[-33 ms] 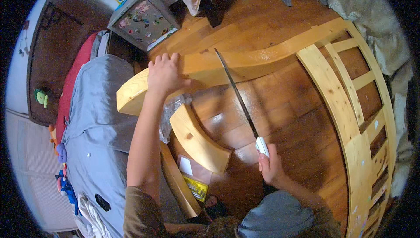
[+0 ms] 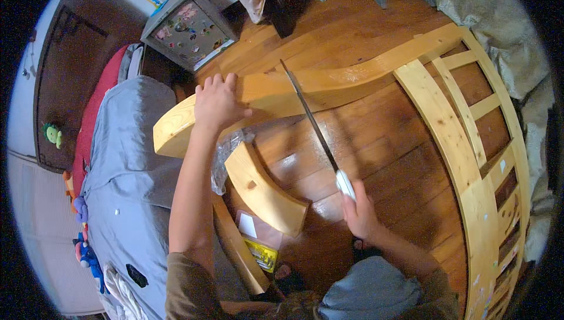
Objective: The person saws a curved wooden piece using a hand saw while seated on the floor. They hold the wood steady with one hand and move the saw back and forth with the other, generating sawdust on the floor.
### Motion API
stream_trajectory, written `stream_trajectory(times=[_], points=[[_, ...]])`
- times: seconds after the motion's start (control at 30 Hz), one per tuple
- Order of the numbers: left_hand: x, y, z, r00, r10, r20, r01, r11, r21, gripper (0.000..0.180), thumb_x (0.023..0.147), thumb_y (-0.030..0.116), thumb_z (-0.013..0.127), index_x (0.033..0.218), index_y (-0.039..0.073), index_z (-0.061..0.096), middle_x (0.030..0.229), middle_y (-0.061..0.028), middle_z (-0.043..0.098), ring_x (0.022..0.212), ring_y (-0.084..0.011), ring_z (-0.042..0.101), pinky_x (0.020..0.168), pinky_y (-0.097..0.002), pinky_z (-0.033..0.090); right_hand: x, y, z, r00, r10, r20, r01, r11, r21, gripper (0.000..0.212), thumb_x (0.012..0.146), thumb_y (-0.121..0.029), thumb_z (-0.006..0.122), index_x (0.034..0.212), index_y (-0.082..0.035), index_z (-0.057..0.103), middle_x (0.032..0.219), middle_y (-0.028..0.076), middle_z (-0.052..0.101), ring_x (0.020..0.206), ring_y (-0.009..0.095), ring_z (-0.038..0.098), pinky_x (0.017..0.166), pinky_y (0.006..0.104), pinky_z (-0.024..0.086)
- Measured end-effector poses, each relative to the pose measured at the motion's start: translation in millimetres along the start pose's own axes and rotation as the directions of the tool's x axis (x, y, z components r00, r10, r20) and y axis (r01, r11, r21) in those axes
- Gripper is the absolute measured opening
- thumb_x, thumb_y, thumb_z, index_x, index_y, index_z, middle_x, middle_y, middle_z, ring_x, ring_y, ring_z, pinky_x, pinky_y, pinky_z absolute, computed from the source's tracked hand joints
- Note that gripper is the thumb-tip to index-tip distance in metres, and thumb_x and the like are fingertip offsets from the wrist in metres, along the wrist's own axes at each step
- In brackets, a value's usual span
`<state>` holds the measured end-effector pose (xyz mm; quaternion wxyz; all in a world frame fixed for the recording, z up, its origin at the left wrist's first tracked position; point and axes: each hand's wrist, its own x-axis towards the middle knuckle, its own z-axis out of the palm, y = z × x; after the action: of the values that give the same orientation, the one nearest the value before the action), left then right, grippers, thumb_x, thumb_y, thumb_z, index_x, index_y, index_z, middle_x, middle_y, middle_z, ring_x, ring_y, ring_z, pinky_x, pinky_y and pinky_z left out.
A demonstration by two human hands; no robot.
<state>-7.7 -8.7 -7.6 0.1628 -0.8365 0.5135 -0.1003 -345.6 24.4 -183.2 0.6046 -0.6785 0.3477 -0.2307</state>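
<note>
Left hand (image 2: 218,105) clasps curved wooden beam (image 2: 267,92) near its left end; beam runs from bed (image 2: 138,167) side to slatted wooden frame (image 2: 470,211). Right hand (image 2: 362,215) grips handsaw (image 2: 318,129), blade across beam. Best: press beam down, long straight strokes, left fingers clear.

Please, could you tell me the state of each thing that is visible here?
Saw: blade across the wooden beam, cut depth unclear
Right hand: closed around the saw's white handle
Left hand: resting on the beam
Wooden beam: joined to the slatted frame
Curved block: loose, lying apart from the beam
Plastic bag: crumpled
Grey sheet: wrinkled
</note>
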Motion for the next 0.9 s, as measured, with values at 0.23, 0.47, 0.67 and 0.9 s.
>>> stream_trajectory(times=[0.23,0.47,0.67,0.9], points=[[2.8,3.0,1.1,0.994,0.049,-0.097,-0.054,0.998,-0.042,0.071,0.055,0.045,0.078,0.110,0.011,0.050,0.100,-0.0112,0.055,0.101,-0.0281,0.051,0.083,-0.0425,0.039,147.0,-41.3,24.5,0.999,0.033,-0.015,-0.030,0.985,0.167,0.024,0.092,-0.022,0.045,0.106,-0.002,0.045,0.083,0.017,0.055,0.075,0.026,0.055,0.066,0.0386,0.043],[0.3,-2.4,4.3,0.999,0.017,-0.039,-0.018,1.000,-0.016,0.075,0.055,0.042,0.078,0.116,0.011,0.048,0.105,-0.0122,0.054,0.102,-0.0301,0.051,0.083,-0.0433,0.041,19.3,4.4,19.1,0.997,0.045,-0.059,-0.037,0.990,0.139,0.018,0.092,-0.016,0.044,0.107,-0.005,0.043,0.076,0.007,0.050,0.062,0.014,0.047,0.051,0.0283,0.037],[2.4,-0.7,6.9,0.996,0.024,-0.083,-0.027,0.999,-0.042,0.075,0.054,0.043,0.079,0.115,0.011,0.049,0.103,-0.0124,0.055,0.101,-0.0297,0.052,0.082,-0.0428,0.042,12.3,11.2,5.6,0.998,0.001,-0.063,0.000,1.000,0.029,0.009,0.094,-0.015,0.040,0.097,-0.007,0.041,0.060,-0.001,0.042,0.044,0.005,0.038,0.038,0.0203,0.031],[3.2,0.5,5.3,0.996,0.035,-0.082,-0.039,0.999,-0.037,0.073,0.054,0.042,0.079,0.114,0.013,0.049,0.102,-0.0123,0.055,0.101,-0.0300,0.051,0.082,-0.0423,0.041,128.0,-31.0,22.4,0.990,-0.123,-0.065,0.130,0.986,0.103,0.010,0.095,-0.017,0.039,0.092,-0.008,0.040,0.059,-0.001,0.043,0.043,0.007,0.041,0.037,0.0219,0.034]])
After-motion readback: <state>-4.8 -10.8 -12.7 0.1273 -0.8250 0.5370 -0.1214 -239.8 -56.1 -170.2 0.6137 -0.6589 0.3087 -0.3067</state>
